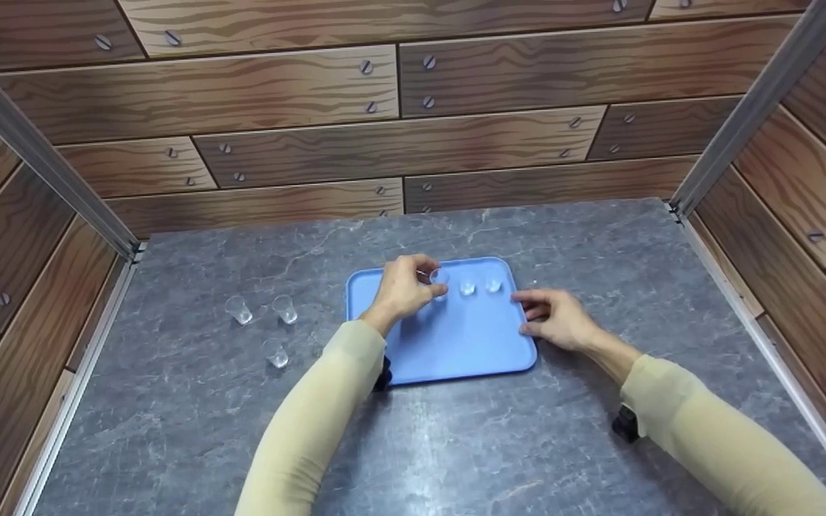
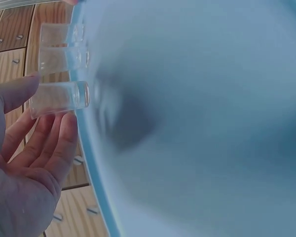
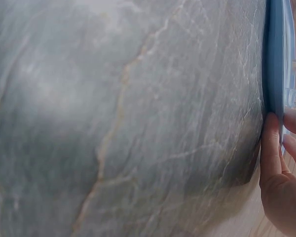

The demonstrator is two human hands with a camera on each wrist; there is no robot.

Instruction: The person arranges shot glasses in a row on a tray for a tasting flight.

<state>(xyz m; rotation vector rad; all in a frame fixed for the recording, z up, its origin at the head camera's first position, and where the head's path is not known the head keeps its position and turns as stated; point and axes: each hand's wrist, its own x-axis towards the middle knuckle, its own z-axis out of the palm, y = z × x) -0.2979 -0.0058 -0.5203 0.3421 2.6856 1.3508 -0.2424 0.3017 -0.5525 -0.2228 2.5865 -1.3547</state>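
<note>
My left hand (image 1: 406, 287) is over the far left part of a blue tray (image 1: 463, 337), holding a small clear shot glass (image 2: 59, 98) between thumb and fingers. The glass is upright, its base close over the tray. Two more shot glasses stand to its right along the tray's far side, a middle one (image 1: 467, 287) and a right one (image 1: 493, 284). At the tray's right edge, my right hand (image 1: 560, 319) touches the rim with spread thumb and fingertips, the fingers only lightly bent.
Left of the tray, three more clear glasses stand on the grey marbled table (image 1: 191, 416): a far left glass (image 1: 239, 310), one beside it (image 1: 285, 309), and a nearer one (image 1: 276, 355). Wood-patterned panels (image 1: 298, 93) wall in the back and sides.
</note>
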